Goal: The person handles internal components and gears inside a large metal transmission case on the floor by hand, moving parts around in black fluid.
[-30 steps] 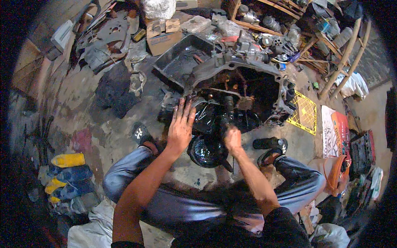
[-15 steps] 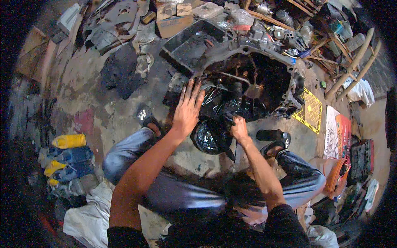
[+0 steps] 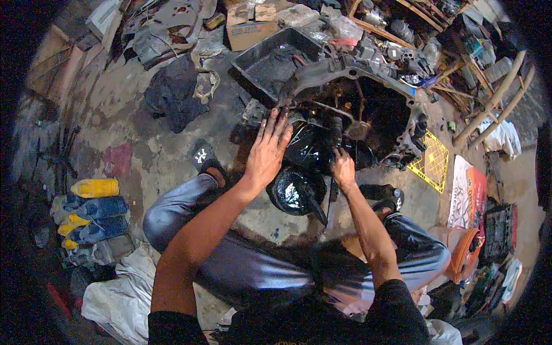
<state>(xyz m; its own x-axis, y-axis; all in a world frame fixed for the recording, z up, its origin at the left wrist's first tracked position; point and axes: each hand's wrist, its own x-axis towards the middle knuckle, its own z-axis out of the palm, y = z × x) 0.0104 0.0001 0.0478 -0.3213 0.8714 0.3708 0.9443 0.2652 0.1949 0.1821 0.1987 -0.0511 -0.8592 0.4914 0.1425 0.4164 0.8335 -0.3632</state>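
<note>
A large, oily metal housing point(image 3: 319, 73), like a gearbox casing, lies open on the floor in front of me. My left hand point(image 3: 268, 150) rests at its left edge, fingers stretched out and blackened at the tips. Closed fingers of my right hand point(image 3: 344, 169) are at the housing's near side, beside a dark cylindrical part point(image 3: 337, 129). What they grip is dark and I cannot make it out. Between my hands, black glossy liquid shines inside the housing. Just below, a round black pan point(image 3: 277, 198) with a handle point(image 3: 317, 211) holds shiny dark liquid.
A black rectangular tray point(image 3: 251, 79) stands behind the housing, near a cardboard box point(image 3: 252, 35). Dark cloth point(image 3: 172, 95) lies to the left, with yellow and blue bottles point(image 3: 95, 188) farther out. A yellow grid panel point(image 3: 432, 161) and wooden poles point(image 3: 489, 106) are at right.
My right hand has moved forward and slightly right, toward the inside of the housing, away from the pan. My left hand keeps its place at the housing's edge. The view has shifted slightly.
</note>
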